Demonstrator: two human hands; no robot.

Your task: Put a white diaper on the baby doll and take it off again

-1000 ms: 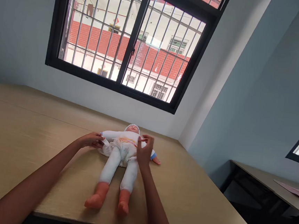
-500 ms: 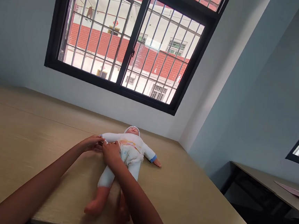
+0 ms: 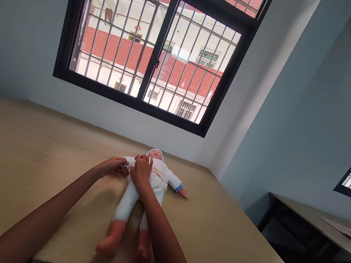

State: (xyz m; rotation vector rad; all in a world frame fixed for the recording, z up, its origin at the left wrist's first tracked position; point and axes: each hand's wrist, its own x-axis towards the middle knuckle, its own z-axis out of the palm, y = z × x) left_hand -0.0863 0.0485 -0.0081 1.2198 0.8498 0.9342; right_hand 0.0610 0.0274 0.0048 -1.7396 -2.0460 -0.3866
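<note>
A baby doll (image 3: 132, 203) in white clothes and a white cap lies on its back on a wooden table (image 3: 38, 152), head toward the window. A diaper (image 3: 158, 178) is wrapped round its waist. My left hand (image 3: 113, 166) pinches the diaper's edge at the doll's left side, near its sleeve. My right hand (image 3: 142, 170) reaches across the doll's belly and presses down on the diaper front, fingers bent, right beside my left hand. The doll's bare feet point toward me near the table's front edge.
A big barred window (image 3: 158, 52) fills the wall behind the table. The table meets the wall at the back and ends at an edge on the right. A second table (image 3: 315, 219) with a pink sheet (image 3: 343, 228) stands across a gap at the right.
My right hand crossed from the doll's right side over its belly to the left side, next to my left hand. My left hand stayed at the diaper's edge.
</note>
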